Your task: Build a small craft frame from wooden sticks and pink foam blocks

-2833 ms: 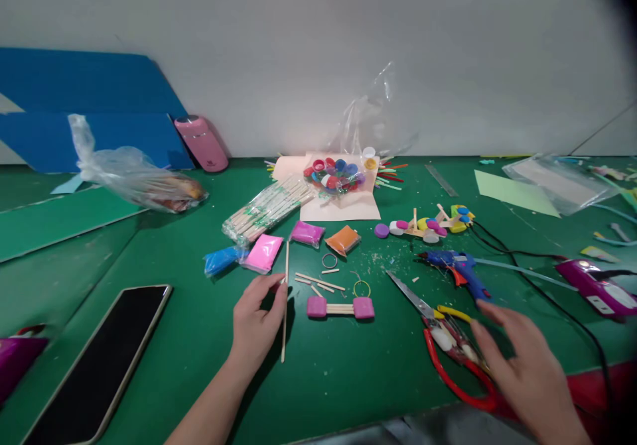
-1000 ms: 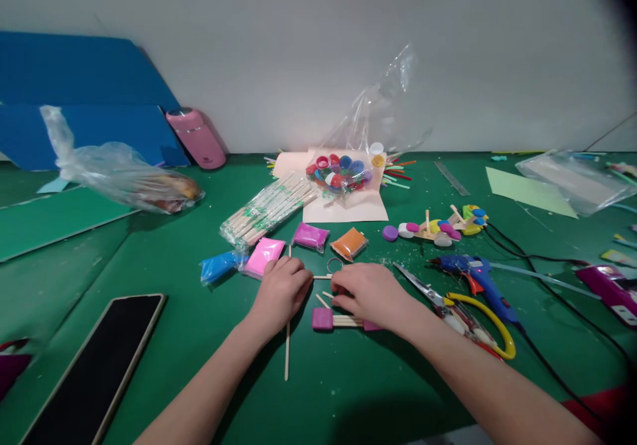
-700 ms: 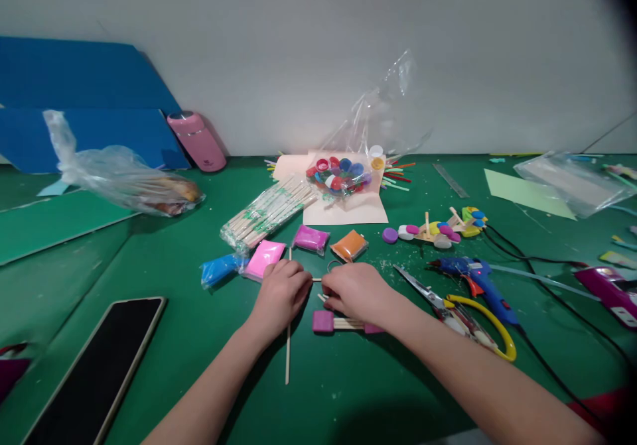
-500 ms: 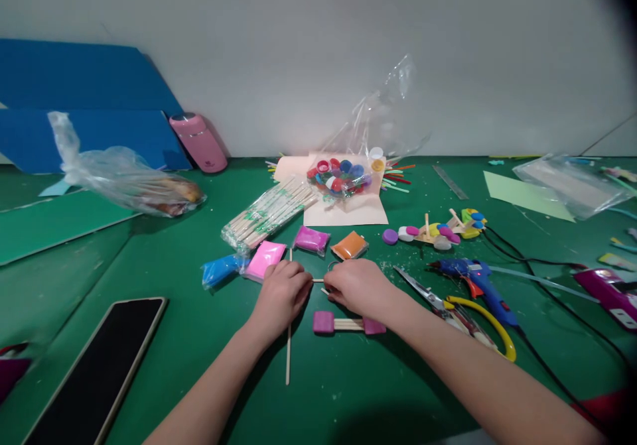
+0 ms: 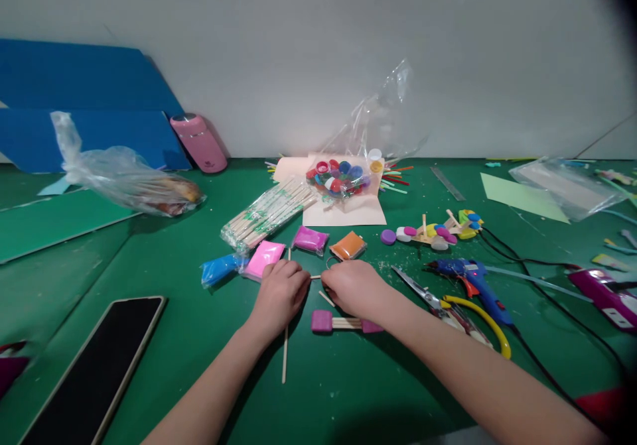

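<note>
Both of my hands work close together over the green table. My left hand point(image 5: 281, 290) is closed, its fingertips pinching one end of a thin wooden stick point(image 5: 315, 277). The other end of that stick runs into the closed fingers of my right hand point(image 5: 355, 287). A thin curved piece point(image 5: 330, 260) shows beside my right hand; its kind is unclear. A longer wooden stick point(image 5: 285, 359) passes under my left hand. Below my right fingers lies a short stick piece point(image 5: 326, 298). Nearer me, several sticks point(image 5: 346, 323) join two pink-purple blocks point(image 5: 321, 321), one partly behind my right wrist.
Bagged pink point(image 5: 264, 260), blue point(image 5: 220, 270), purple point(image 5: 309, 239) and orange point(image 5: 348, 245) packets lie ahead, near packed sticks point(image 5: 269, 213) and bottle caps point(image 5: 343, 176). Scissors point(image 5: 421, 287) and a blue glue gun point(image 5: 465, 272) with its cord are right; a phone point(image 5: 94, 372) is left.
My right hand has shifted slightly, and the short stick piece below its fingers now shows more fully, apart from them. My left hand stays in place.
</note>
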Action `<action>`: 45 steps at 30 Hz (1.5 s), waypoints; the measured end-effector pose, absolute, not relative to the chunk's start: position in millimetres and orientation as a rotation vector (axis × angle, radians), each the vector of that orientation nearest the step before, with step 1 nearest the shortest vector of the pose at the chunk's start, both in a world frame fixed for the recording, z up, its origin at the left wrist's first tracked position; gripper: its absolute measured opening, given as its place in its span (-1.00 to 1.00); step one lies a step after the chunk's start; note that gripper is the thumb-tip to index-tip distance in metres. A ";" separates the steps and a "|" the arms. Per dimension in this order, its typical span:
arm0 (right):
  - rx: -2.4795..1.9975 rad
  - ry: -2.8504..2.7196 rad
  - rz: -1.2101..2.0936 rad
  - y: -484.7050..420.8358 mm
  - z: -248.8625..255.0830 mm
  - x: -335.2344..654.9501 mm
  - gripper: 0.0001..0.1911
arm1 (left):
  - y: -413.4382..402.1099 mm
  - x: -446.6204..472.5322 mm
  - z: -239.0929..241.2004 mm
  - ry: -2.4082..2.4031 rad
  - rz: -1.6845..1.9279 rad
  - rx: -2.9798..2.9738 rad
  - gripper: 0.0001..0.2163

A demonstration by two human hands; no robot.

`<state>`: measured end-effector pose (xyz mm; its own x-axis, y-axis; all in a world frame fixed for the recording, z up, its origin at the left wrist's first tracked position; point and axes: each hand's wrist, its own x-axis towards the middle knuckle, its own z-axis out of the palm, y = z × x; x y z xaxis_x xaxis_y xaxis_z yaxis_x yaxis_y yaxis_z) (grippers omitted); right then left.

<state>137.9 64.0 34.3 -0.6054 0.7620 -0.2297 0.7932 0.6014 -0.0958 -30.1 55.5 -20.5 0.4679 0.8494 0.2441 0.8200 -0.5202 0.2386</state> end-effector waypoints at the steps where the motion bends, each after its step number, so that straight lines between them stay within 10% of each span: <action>1: 1.295 2.659 -0.282 64.0 34.2 135.0 -0.80 | 55.4 -30.2 -20.7 1.496 0.516 2.616 -0.81; 45: 1.256 2.648 -0.405 70.5 37.2 132.1 -0.80 | 39.6 -36.2 1.1 1.568 1.084 2.098 -0.88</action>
<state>132.1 70.5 37.2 -0.6258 0.7287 -0.2781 0.7785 0.6053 -0.1658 -36.2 39.6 1.1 0.1169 0.9153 0.3855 0.6842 -0.3556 0.6368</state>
